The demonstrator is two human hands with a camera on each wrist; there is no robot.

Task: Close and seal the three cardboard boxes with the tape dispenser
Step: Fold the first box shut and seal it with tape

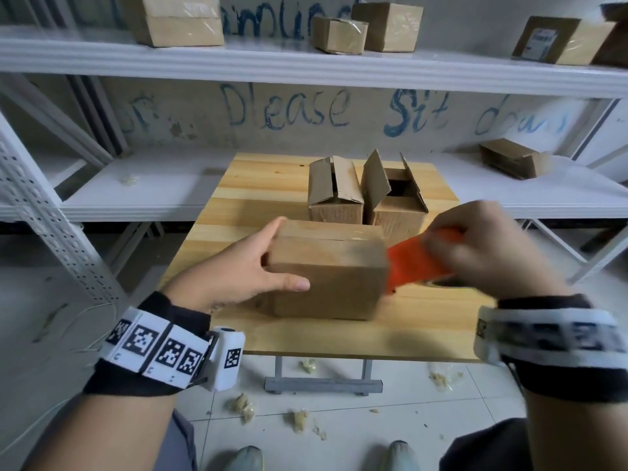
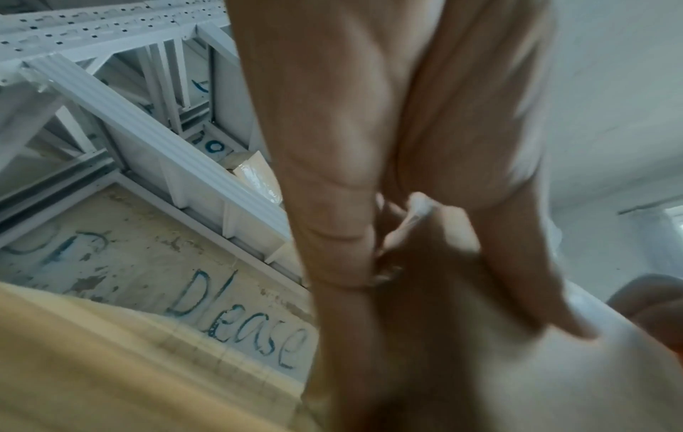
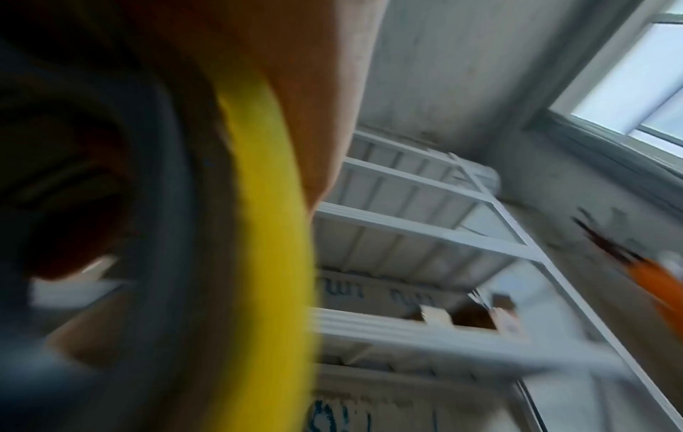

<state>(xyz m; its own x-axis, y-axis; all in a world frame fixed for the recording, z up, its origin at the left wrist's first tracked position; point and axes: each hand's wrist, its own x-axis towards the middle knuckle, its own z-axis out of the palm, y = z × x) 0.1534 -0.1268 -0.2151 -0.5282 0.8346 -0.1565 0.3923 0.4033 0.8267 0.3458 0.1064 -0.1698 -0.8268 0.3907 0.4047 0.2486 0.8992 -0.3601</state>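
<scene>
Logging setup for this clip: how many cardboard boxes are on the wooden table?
3. The closed box at the front, held by the left hand; the open left box and the open right box side by side behind it. None seems hidden.

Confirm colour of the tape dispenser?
Orange. The plastic tape dispenser in the right hand shows best in head view.
</scene>
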